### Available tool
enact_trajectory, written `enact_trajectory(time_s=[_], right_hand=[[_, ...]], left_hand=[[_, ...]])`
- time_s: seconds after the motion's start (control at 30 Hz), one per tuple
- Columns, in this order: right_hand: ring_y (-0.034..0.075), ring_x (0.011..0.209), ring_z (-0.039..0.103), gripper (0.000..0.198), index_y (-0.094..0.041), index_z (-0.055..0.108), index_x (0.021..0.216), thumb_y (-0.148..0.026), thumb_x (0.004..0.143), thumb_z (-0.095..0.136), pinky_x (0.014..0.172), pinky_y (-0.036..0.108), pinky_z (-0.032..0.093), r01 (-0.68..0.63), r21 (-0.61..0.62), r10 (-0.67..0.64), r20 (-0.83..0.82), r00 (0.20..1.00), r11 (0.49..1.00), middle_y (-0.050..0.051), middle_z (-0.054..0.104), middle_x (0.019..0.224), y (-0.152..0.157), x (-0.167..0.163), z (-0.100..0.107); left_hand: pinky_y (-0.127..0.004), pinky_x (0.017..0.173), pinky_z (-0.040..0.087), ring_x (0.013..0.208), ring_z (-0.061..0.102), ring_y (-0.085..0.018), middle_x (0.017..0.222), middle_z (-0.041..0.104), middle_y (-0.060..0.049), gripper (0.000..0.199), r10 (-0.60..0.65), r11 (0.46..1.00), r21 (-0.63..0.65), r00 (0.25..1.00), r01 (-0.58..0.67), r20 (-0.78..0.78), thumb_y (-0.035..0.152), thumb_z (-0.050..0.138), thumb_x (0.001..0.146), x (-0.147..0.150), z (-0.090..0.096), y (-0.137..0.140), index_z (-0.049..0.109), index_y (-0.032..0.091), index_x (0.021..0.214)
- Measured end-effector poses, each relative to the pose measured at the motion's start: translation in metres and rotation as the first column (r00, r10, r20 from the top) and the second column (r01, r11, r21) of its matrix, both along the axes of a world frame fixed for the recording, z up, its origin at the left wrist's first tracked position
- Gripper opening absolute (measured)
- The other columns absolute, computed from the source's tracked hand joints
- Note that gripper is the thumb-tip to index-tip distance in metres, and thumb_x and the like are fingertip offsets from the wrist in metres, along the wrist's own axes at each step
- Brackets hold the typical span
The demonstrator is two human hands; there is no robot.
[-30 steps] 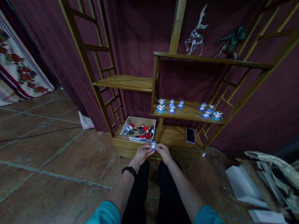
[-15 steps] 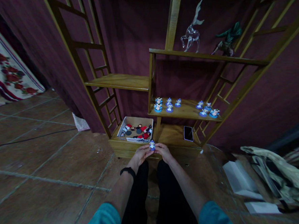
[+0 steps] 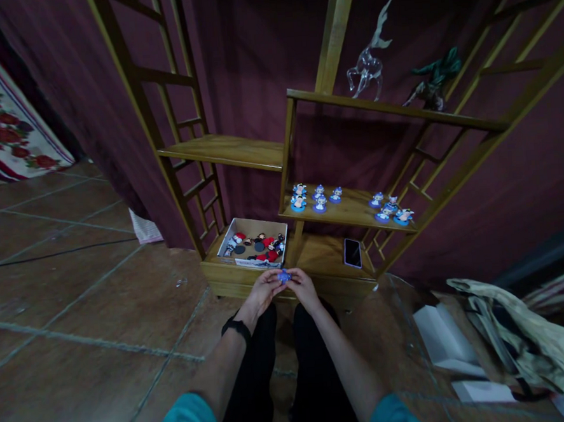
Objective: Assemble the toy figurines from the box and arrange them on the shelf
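Note:
A small purple figurine point(image 3: 284, 276) is pinched between my two hands, in front of the cabinet's low front edge. My left hand point(image 3: 266, 288) grips it from the left side, and my right hand point(image 3: 304, 287) from the right. Its purple top is turned toward me, so most of its front is hidden. Just beyond my hands sits an open cardboard box point(image 3: 232, 261) with several red, black and white figurines in it. Above and to the right, a wooden shelf point(image 3: 349, 212) bears two groups of similar figurines, purple-and-white ones point(image 3: 319, 203) and blue-based ones point(image 3: 298, 202).
A phone point(image 3: 352, 253) lies on the lowest board, right of the box. A clear glass horse-like figure point(image 3: 367, 69) and a dark green statuette point(image 3: 434, 81) stand on the upper shelf. White boxes point(image 3: 445, 338) and a beige cloth bag point(image 3: 523, 323) lie on the floor at right.
The figurine has tipped in my hands: its white front faced me before, and now mostly its purple top shows. Both hands still hold it. The view has shifted slightly.

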State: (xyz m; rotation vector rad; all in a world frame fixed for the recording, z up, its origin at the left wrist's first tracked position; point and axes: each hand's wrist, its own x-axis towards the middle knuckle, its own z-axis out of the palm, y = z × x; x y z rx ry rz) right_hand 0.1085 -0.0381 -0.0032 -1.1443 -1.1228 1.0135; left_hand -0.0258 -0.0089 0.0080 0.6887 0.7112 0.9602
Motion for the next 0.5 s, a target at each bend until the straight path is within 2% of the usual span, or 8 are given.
enact_trajectory(time_s=[0.17,0.33,0.5], right_hand=[[0.017,0.082,0.062,0.025,-0.022,0.058,0.087,-0.026,0.063,0.061,0.076,0.029,0.048,0.013,0.087,-0.014,0.015,1.000,0.996,0.000,0.065,0.089,-0.0019,-0.0014,-0.0015],[0.017,0.080,0.061,0.026,-0.023,0.059,0.089,-0.026,0.064,0.063,0.074,0.028,0.048,0.043,0.118,-0.052,0.079,0.995,0.992,0.000,0.064,0.087,-0.0048,-0.0031,-0.0007],[0.018,0.086,0.060,0.023,-0.024,0.060,0.087,-0.024,0.064,0.063,0.077,0.030,0.049,0.043,0.170,-0.058,0.084,0.995,0.985,0.000,0.063,0.092,-0.0082,-0.0044,0.0010]], left_hand=[[-0.029,0.079,0.048,0.077,0.064,-0.015,0.084,0.067,-0.007,0.029,0.009,1.000,0.002,1.000,-0.009,0.023,0.000,0.067,0.061,-0.0017,0.0052,-0.0045,0.064,0.013,0.086],[-0.028,0.078,0.048,0.077,0.063,-0.014,0.087,0.068,-0.008,0.033,0.012,1.000,0.023,0.999,-0.013,0.047,0.004,0.070,0.059,-0.0014,0.0010,-0.0059,0.065,0.013,0.091],[-0.026,0.073,0.047,0.073,0.063,-0.015,0.083,0.069,-0.008,0.028,0.036,0.998,0.041,0.998,-0.037,0.044,0.007,0.072,0.056,-0.0014,-0.0013,-0.0077,0.067,0.011,0.083]])
